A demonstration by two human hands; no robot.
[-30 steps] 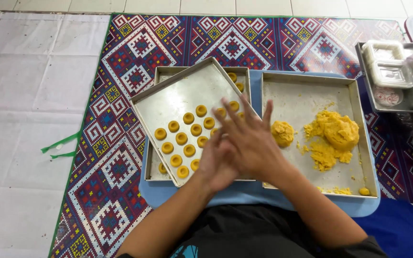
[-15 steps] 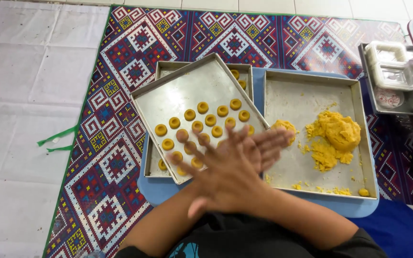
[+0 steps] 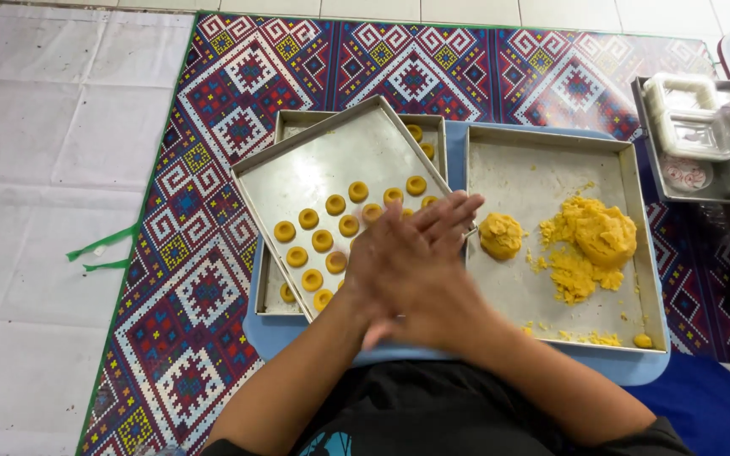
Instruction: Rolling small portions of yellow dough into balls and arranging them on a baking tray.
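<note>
- Lying at far left of the frame, a white sheet [image 3: 52, 194] covers the floor, with a green strip [image 3: 103, 252] at its right edge.
- Next to it spreads a patterned mat [image 3: 213, 101] in red, blue and white, running across the top of the frame.
- On the mat sits a blue tray [image 3: 280, 333], and on it two metal pans are stacked left of centre: the top pan [image 3: 314, 165] lies tilted across the lower pan [image 3: 293, 127].
- The top pan carries rows of small round yellow cookies [image 3: 323, 241], each with a dent in its middle; a few more show in the lower pan at its upper right corner and lower left edge.
- At centre, the two hands are pressed together palm to palm, fingers straight, over the near right corner of the top pan. The right hand [image 3: 420, 266] lies on top with fingertips toward the upper right; the left hand [image 3: 373, 325] is mostly hidden beneath it. Whether anything lies between the palms cannot be told.
- Right of the hands stands a third pan [image 3: 542, 160] holding yellow dough: a small lump [image 3: 500, 235] just beside the fingertips, a bigger heap [image 3: 593, 241] further right with crumbs around it, and one small ball [image 3: 642, 341] in the lower right corner.
- At upper right, a metal tray [image 3: 648, 139] holds clear plastic containers [image 3: 686, 110].
</note>
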